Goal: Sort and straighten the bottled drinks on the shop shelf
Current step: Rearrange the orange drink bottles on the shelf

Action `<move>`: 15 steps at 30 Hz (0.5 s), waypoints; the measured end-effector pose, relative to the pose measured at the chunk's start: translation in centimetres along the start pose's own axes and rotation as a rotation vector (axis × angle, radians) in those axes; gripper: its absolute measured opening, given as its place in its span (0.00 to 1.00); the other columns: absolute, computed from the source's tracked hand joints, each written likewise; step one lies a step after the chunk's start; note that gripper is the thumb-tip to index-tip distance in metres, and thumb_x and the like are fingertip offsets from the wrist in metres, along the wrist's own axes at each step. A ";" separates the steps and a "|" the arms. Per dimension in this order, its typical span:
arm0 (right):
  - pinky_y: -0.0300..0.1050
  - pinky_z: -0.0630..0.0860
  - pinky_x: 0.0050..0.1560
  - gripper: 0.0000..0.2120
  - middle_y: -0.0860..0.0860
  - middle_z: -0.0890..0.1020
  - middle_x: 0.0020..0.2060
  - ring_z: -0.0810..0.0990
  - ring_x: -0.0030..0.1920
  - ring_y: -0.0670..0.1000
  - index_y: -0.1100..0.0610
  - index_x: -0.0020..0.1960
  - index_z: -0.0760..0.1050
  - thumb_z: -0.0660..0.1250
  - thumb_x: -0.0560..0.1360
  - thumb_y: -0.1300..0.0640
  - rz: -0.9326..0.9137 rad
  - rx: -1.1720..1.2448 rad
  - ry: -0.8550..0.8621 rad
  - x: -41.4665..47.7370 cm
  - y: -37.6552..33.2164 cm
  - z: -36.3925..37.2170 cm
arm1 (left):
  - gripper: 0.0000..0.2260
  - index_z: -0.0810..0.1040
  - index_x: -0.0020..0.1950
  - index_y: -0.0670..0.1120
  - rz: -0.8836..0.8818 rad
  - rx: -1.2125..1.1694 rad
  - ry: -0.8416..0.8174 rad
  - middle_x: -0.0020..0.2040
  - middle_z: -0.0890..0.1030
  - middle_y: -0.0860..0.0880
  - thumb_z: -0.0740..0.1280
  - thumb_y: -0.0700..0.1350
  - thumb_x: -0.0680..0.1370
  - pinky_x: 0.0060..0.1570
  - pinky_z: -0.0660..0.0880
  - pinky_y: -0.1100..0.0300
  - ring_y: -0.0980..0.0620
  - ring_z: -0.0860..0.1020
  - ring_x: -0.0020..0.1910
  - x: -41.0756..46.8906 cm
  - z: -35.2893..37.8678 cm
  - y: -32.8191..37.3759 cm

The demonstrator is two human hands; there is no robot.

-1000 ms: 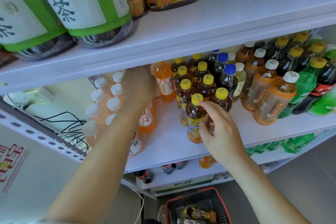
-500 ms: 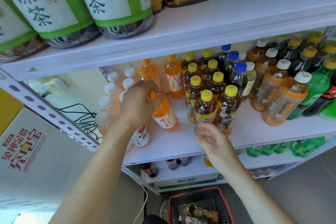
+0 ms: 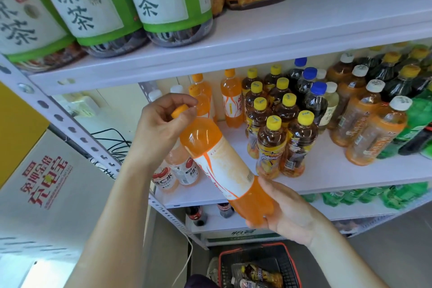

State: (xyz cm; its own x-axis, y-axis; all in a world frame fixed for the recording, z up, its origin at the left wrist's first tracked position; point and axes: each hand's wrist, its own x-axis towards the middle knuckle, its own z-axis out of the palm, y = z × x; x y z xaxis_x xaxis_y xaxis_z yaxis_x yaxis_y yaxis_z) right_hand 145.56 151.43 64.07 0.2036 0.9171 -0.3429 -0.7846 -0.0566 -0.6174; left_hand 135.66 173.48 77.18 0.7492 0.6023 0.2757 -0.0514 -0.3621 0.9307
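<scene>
An orange soda bottle [image 3: 219, 166] with a white label is tilted in front of the middle shelf [image 3: 327, 177], off the shelf board. My left hand [image 3: 161, 128] pinches its orange cap. My right hand [image 3: 282, 210] grips its bottom end from below. Two more orange soda bottles [image 3: 231, 98] stand upright at the back of the shelf. To their right stands a cluster of yellow-capped tea bottles [image 3: 271, 145]. Pink white-capped drinks [image 3: 182, 168] stand at the shelf's left end, partly hidden by my left forearm.
Blue-capped dark bottles [image 3: 313, 98], white-capped orange tea bottles [image 3: 374, 131] and green bottles [image 3: 418, 121] fill the right side. Big green-label tea bottles [image 3: 163, 0] sit on the upper shelf. A red basket [image 3: 259, 266] with bottles stands on the floor below. Cables [image 3: 112, 140] hang at left.
My left hand pulled the orange soda bottle forward off the shelf by its cap. My right hand left the yellow-capped tea bottles and took hold of the soda bottle's base.
</scene>
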 end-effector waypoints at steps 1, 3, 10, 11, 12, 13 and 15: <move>0.54 0.81 0.41 0.30 0.63 0.82 0.53 0.82 0.50 0.61 0.58 0.62 0.78 0.79 0.66 0.45 0.014 -0.031 -0.046 -0.5 -0.2 0.2 | 0.06 0.83 0.46 0.51 -0.020 0.023 0.012 0.38 0.82 0.56 0.70 0.40 0.75 0.38 0.77 0.62 0.55 0.78 0.37 0.0 0.0 -0.2; 0.55 0.82 0.41 0.30 0.60 0.83 0.53 0.83 0.51 0.60 0.55 0.63 0.79 0.80 0.65 0.46 0.012 -0.093 -0.106 -1.2 -0.6 0.6 | 0.06 0.84 0.46 0.53 -0.056 0.044 0.038 0.38 0.82 0.55 0.68 0.44 0.73 0.39 0.77 0.60 0.55 0.78 0.38 -0.1 0.2 -0.7; 0.60 0.82 0.46 0.35 0.55 0.81 0.57 0.82 0.56 0.59 0.42 0.56 0.80 0.85 0.51 0.47 -0.296 -0.256 0.260 -1.5 0.4 3.3 | 0.27 0.73 0.60 0.57 -0.273 -0.094 0.136 0.53 0.83 0.51 0.69 0.69 0.66 0.53 0.80 0.45 0.48 0.83 0.53 -1.8 2.7 -2.7; 0.60 0.82 0.48 0.32 0.51 0.81 0.55 0.81 0.56 0.58 0.39 0.55 0.79 0.84 0.53 0.46 -0.355 -0.345 0.335 -1.4 0.5 3.7 | 0.29 0.72 0.60 0.59 -0.308 -0.141 0.102 0.53 0.83 0.53 0.70 0.69 0.64 0.51 0.81 0.47 0.49 0.83 0.54 -2.5 3.3 -3.1; 0.58 0.82 0.50 0.30 0.47 0.81 0.52 0.81 0.56 0.55 0.36 0.54 0.78 0.83 0.55 0.46 -0.413 -0.470 0.417 -1.3 0.5 4.0 | 0.29 0.71 0.60 0.59 -0.328 -0.197 0.052 0.53 0.83 0.54 0.72 0.68 0.63 0.47 0.82 0.50 0.50 0.83 0.54 -3.0 4.1 -3.5; 0.51 0.82 0.50 0.30 0.44 0.81 0.51 0.81 0.55 0.50 0.35 0.55 0.76 0.83 0.57 0.47 -0.463 -0.614 0.498 -1.2 0.6 4.2 | 0.29 0.71 0.61 0.58 -0.335 -0.258 0.008 0.53 0.84 0.54 0.75 0.64 0.64 0.44 0.82 0.52 0.50 0.83 0.54 -3.5 4.9 -3.9; 0.35 0.79 0.46 0.31 0.39 0.77 0.53 0.77 0.53 0.39 0.34 0.57 0.73 0.83 0.60 0.48 -0.560 -0.881 0.646 -0.8 1.0 4.7 | 0.27 0.72 0.61 0.54 -0.359 -0.389 0.019 0.51 0.85 0.50 0.79 0.53 0.66 0.44 0.82 0.50 0.47 0.84 0.51 -3.7 6.0 -4.4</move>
State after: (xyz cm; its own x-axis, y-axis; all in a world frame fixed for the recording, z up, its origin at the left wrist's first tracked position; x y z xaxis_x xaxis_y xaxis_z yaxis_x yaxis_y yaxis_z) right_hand 141.82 152.48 67.09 0.8347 0.5506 -0.0100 0.1170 -0.1951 -0.9738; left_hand 137.10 168.60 70.58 0.7526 0.6540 -0.0758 -0.0380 0.1581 0.9867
